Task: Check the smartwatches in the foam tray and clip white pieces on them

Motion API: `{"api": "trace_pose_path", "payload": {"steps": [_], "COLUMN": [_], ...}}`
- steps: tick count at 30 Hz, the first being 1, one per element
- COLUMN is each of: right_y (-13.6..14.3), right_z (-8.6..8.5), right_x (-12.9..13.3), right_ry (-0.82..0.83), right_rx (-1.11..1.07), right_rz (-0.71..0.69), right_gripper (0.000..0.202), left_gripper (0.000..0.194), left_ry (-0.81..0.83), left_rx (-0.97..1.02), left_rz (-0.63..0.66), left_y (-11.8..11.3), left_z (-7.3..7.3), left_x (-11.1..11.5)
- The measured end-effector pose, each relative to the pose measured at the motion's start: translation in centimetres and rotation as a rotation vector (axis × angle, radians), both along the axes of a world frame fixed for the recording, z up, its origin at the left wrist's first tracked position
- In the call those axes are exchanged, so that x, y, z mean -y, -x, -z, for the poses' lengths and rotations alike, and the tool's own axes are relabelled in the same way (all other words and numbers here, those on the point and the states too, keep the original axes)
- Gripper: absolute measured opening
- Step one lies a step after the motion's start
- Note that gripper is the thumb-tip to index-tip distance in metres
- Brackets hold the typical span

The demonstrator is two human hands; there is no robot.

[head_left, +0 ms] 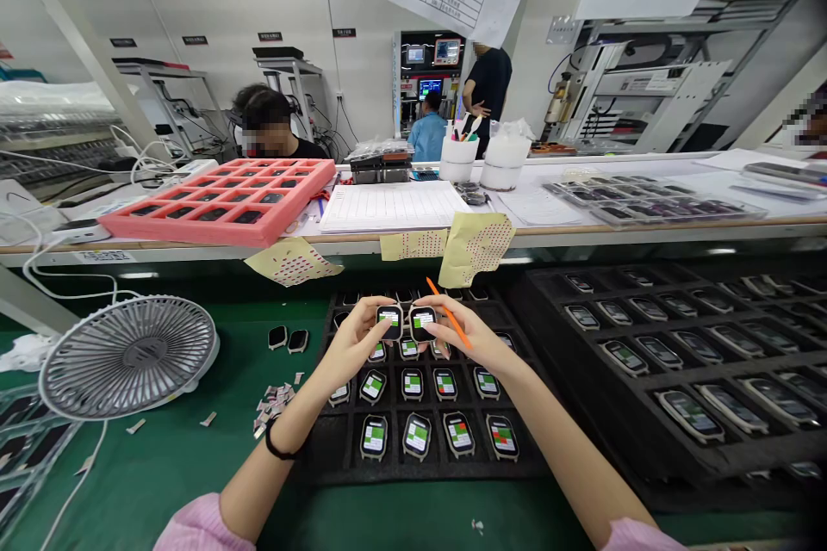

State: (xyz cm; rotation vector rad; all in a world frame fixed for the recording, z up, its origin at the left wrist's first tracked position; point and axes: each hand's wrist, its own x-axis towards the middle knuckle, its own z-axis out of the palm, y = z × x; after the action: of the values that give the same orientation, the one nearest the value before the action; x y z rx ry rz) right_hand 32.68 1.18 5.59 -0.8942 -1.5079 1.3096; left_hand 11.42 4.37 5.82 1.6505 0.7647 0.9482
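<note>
My left hand [351,337] grips a smartwatch body [388,321] by its edge, thumb on its lit screen. Beside it, my right hand [476,334] holds a second smartwatch [422,324], also lit in white and green. An orange pen [452,317] is tucked slantwise in my right hand. Both watches are raised side by side over a black foam tray [323,450], and they hide part of its upper rows. Several watches lie in the tray's compartments, most with green and white screens; a watch in the front row [502,437] shows red as well.
A round fan [139,353] stands on the green mat at left, near two dark watches [288,338] and scattered small tags [275,405]. Another black tray [639,465] of watches sits at right. A pink foam tray [251,232] rests on the shelf ahead; people are beyond.
</note>
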Motion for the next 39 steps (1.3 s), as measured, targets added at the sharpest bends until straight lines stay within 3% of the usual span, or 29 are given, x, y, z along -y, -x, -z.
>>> {"api": "trace_pose_path", "payload": {"steps": [6, 15, 20, 28, 39], "right_y": [0.21, 0.00, 0.24, 0.53, 0.33], "right_z": [0.20, 0.15, 0.09, 0.77, 0.32], "right_x": [-0.13, -0.10, -0.17, -0.47, -0.23], "right_ry": [-0.003, 0.013, -0.008, 0.014, 0.024], "right_rx": [-0.013, -0.016, 0.017, 0.035, 0.017], "right_rz": [0.064, -0.008, 0.075, 0.226, 0.098], "right_gripper": [0.031, 0.040, 0.031, 0.027, 0.029], "left_gripper": [0.036, 0.038, 0.030, 0.033, 0.040], "left_ry": [0.019, -0.010, 0.016, 0.072, 0.037], "left_rx": [-0.004, -0.044, -0.050, -0.050, -0.048], "left_rz": [0.000, 0.005, -0.032, -0.066, 0.057], "left_y": [0.02, 0.12, 0.06, -0.13, 0.05], "left_z": [-0.05, 0.09, -0.15, -0.39, 0.49], "left_x": [0.00, -0.08, -0.01, 0.09, -0.42]}}
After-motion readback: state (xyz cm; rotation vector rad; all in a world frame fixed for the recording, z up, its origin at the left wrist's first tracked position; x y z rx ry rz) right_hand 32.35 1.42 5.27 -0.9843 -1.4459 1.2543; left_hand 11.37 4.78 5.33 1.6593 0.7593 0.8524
